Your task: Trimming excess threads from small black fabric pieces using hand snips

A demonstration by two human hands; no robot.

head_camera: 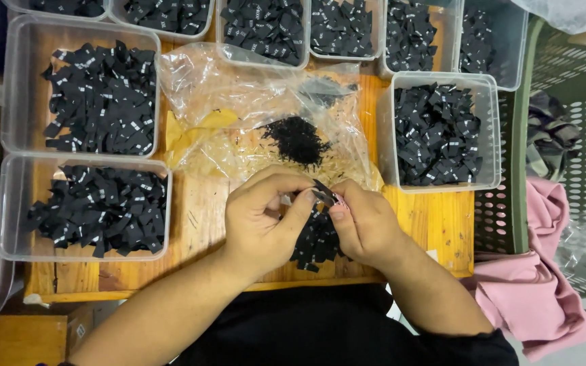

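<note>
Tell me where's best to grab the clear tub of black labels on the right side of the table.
Probably the near long wall of the clear tub, taken from above with fingers over the rim: it stands upright and open, and that wall faces bare table. The far and right sides sit tight against another tub and the green basket. Both hands now pinch a black label.

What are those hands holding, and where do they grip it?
Both the left hand and right hand pinch a small black fabric label by its ends, between fingertips.

Bright even light, soft shadows, sharp
</note>
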